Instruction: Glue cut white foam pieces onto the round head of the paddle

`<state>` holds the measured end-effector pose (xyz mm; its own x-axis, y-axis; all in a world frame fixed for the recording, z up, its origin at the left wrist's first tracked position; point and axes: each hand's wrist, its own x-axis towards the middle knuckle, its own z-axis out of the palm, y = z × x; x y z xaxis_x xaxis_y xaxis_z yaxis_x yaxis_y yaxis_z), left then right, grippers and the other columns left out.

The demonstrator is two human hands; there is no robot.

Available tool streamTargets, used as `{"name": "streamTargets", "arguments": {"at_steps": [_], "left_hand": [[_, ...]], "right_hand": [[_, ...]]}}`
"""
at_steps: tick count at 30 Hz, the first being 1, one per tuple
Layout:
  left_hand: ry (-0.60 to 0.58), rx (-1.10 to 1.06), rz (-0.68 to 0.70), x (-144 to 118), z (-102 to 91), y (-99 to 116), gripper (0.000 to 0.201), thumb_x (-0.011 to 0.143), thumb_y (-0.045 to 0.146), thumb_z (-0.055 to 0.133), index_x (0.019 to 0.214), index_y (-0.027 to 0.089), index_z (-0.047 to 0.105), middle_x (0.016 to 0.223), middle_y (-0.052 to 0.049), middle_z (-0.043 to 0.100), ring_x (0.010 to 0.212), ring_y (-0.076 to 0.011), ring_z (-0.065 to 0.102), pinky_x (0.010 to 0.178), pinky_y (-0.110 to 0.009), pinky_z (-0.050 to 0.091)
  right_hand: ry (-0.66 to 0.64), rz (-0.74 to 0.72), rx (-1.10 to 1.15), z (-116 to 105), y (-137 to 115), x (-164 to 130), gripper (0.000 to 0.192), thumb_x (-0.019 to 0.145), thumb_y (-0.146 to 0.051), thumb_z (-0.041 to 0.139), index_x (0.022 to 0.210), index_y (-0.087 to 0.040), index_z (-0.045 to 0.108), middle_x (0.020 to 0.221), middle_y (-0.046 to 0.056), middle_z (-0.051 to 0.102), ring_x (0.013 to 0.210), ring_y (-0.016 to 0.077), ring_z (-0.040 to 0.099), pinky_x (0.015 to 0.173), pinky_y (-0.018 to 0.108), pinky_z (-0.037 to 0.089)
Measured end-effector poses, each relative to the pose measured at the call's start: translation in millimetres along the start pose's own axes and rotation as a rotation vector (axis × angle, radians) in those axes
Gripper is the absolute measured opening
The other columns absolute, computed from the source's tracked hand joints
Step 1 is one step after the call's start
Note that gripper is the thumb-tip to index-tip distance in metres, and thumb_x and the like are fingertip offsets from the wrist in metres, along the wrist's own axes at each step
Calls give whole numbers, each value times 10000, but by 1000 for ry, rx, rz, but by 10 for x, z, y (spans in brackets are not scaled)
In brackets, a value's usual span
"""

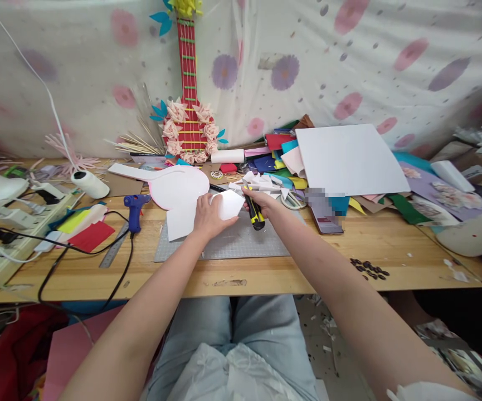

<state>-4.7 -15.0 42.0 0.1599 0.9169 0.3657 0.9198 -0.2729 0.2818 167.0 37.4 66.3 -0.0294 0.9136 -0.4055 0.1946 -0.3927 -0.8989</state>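
- Well, far left: power strip by the lamp, cords trailing over the wooden surface; the blue glue gun stands nearby, presumably parked within its cord's reach.
- Steel ruler just left of it, partly under the cords.
- White round cutout with a long neck, lying behind the work area, likely to keep it out of the way.
- Left hand: gripping a small white piece above the grey cutting mat, thumb at the near edge, probably to steady it; the mat would spare the wood.
- Right hand: closed around a yellow-black utility knife, just beside that piece, butt end towards the person. Cannot tell whether the blade is out.
- White scraps heaped behind.
- Phone right of the mat, apart from the cutting.
- Dark beads grouped near the front edge, perhaps so none stray.
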Motion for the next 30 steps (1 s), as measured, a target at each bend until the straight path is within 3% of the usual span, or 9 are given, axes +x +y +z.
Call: {"name": "streamTargets", "arguments": {"at_steps": [3,7,12,15,20,24,30], "left_hand": [[-150,23,25,-19,73,-68,728,665,694,569,1185,186,546,1188,-136,500,1135,-301,426,992,-387,332],[-221,99,-59,-23,205,-79,781,674,741,512,1208,173,551,1278,-161,473,1200,-327,402,1028,-395,289],[-230,151,-267,72,291,45,844,752,707,424,1336,97,440,1469,-211,292,1353,-367,250,1103,-472,184],[-233,129,-269,117,241,81,695,846,536,388,1344,53,424,1496,-205,257,1373,-335,248,1115,-439,211],[-202,103,-122,68,161,-9,443,857,237,398,1254,90,529,1443,-138,394,1326,-244,364,1105,-336,285],[-229,98,-81,1,226,-74,459,905,244,330,1299,64,481,1413,-144,438,1321,-232,374,1116,-336,271],[-159,122,-139,-10,336,-64,468,908,236,327,1301,30,476,1401,-165,447,1324,-249,369,1127,-358,246]], "right_hand": [[87,-38,-166,5,23,21,243,897,-396,476,980,-168,497,742,47,631,526,126,582,540,259,497],[269,-134,-733,24,1,-2,382,883,-328,493,1213,-151,416,889,105,672,677,199,646,676,335,492],[93,-360,-1062,192,-83,-41,450,863,-268,510,1297,-196,416,1051,109,676,879,226,656,750,308,466],[94,-475,-1254,318,-104,5,398,856,-224,487,1254,-204,508,1176,112,636,1059,258,599,822,327,447],[101,-449,-1374,469,-151,105,389,891,-178,377,1239,-181,549,1196,137,625,1076,251,594,829,333,448],[88,-436,-1413,500,-173,114,364,903,-202,379,1210,-173,572,1167,155,634,1078,253,594,828,333,451],[92,-470,-1451,405,-141,57,379,891,-188,387,1219,-202,576,1159,139,644,1062,254,606,817,341,457]]}}
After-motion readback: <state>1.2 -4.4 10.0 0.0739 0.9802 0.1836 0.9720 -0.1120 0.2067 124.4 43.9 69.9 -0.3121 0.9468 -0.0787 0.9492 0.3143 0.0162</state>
